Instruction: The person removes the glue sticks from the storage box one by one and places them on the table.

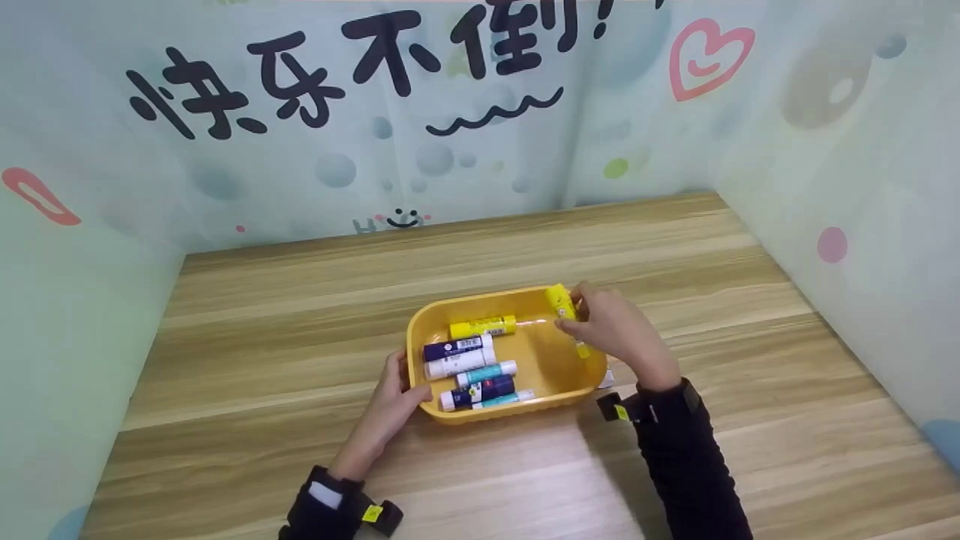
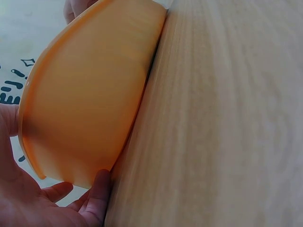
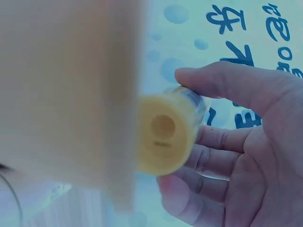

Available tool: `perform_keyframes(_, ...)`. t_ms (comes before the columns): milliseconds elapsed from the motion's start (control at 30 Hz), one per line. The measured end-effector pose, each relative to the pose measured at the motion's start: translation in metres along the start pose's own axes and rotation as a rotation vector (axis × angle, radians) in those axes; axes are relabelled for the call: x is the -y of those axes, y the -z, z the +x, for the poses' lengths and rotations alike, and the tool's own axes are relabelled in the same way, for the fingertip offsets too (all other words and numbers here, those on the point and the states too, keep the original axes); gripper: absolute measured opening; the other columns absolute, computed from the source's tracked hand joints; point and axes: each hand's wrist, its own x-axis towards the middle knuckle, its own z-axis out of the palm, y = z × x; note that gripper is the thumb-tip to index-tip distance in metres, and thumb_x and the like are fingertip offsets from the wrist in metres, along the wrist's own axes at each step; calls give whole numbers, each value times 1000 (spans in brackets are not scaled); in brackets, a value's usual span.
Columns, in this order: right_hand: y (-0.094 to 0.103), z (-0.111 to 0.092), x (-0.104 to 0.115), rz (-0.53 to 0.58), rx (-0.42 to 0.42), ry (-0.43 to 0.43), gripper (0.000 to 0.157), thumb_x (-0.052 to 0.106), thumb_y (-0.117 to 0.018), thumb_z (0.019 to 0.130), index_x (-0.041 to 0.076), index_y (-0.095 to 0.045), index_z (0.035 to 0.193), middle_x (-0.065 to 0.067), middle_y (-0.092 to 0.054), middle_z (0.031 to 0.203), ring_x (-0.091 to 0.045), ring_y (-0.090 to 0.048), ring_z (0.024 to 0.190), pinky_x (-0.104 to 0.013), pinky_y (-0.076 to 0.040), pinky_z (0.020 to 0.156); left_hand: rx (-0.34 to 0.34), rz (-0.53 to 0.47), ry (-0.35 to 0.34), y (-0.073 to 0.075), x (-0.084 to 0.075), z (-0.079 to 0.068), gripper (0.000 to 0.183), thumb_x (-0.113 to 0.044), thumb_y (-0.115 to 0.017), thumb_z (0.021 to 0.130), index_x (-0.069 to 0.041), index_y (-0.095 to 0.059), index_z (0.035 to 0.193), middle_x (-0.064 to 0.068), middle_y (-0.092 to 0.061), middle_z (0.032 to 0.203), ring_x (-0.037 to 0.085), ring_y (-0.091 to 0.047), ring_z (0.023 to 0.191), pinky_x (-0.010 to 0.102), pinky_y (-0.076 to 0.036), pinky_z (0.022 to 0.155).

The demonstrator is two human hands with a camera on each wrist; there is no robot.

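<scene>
A yellow-orange plastic basket (image 1: pixel 525 414) sits on the table. My left hand (image 1: pixel 386 409) grips its left end, thumb over the rim and fingers against the outer wall. In the left wrist view those fingers (image 2: pixel 98 194) reach low, close to the tabletop. My right hand (image 1: pixel 619 330) pinches a yellow glue stick (image 3: pixel 165 135) between thumb and fingers, tilted over the right end of the basket. Inside, toward the left, lie another yellow glue stick (image 1: pixel 484 326), a dark blue one (image 1: pixel 450 349), a white one (image 1: pixel 459 364) and several more in blue and teal.
A small white item (image 1: pixel 607 377) shows beside the basket's right end. The wood-grain table (image 1: pixel 262 360) is bordered by printed curtains (image 1: pixel 300 172) at the back and both sides. Black straps with small cameras (image 1: pixel 382 517) are on both wrists.
</scene>
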Motion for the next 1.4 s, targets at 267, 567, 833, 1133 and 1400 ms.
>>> perform_keyframes(267, 10, -3, -7, 71, 8, -55, 38, 30, -62, 83, 2, -52, 107, -15, -63, 89, -21, -60, 73, -29, -51, 61, -7, -2, 1, 0, 0, 0, 70, 3, -51, 76, 6, -18, 137, 29, -27, 142, 39, -35, 126, 47, -28, 107)
perform_keyframes(567, 18, -8, -12, 141, 34, -82, 37, 26, -62, 84, 0, -51, 108, -17, -63, 88, -17, -57, 59, -29, -50, 52, 1, 12, 5, 1, 1, 0, 69, 3, -50, 76, 6, -18, 137, 27, -31, 139, 36, -39, 123, 44, -33, 104)
perform_keyframes(833, 23, -10, -20, 153, 61, -97, 38, 24, -62, 83, -1, -51, 110, -20, -62, 91, -18, -57, 61, -27, -49, 48, 2, 20, 8, 1, 0, -2, 69, 2, -51, 77, 6, -17, 137, 28, -30, 139, 37, -38, 123, 46, -31, 105)
perform_keyframes(1133, 23, -9, -33, 156, 92, -132, 31, 24, -62, 82, 0, -54, 99, -16, -60, 88, -16, -57, 61, -40, -53, 56, 0, 33, 17, 1, 1, 2, 70, 2, -51, 76, 7, -17, 137, 28, -25, 142, 39, -33, 128, 47, -27, 107)
perform_keyframes(1400, 24, -10, -45, 195, 151, -196, 29, 21, -61, 83, -3, -51, 95, -11, -57, 79, -16, -57, 58, -32, -52, 50, -25, 27, 21, 3, 28, 16, 73, -3, -56, 75, -1, -21, 138, 23, -30, 142, 34, -37, 126, 47, -28, 107)
